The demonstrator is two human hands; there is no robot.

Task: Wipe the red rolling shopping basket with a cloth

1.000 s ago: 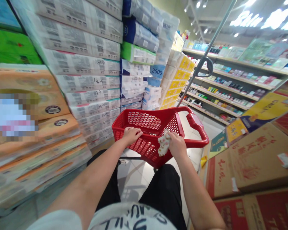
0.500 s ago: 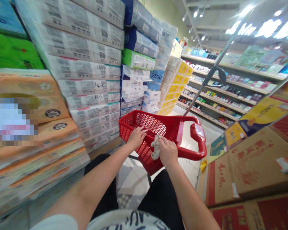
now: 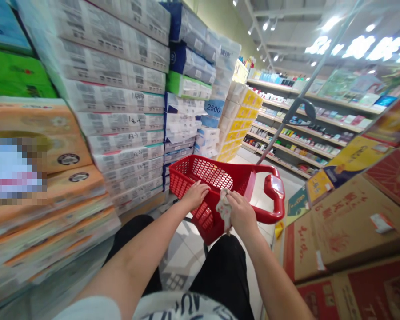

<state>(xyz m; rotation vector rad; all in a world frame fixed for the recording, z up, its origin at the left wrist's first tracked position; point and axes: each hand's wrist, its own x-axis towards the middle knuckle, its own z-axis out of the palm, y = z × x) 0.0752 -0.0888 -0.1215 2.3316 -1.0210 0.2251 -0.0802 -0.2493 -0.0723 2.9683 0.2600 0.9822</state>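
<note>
In front of me stands a red plastic shopping cart with mesh-like basket walls and a looped handle at its right end. The fingers of my left hand are curled over the near rim of the basket. A crumpled whitish cloth with small markings is held in my right hand, pressed against the outside of the near wall close to the handle. Part of the cloth hides under the fingers. My knees are on either side, just below the cart.
Tall stacks of wrapped paper packs rise on the left, with orange packs nearer me. Cardboard boxes are piled at the right. Behind the cart are a slanted metal pole and stocked shelves.
My left hand has shifted slightly right along the rim. The right hand with the cloth has moved a little right and down over the cart's wall. The view has turned slightly.
</note>
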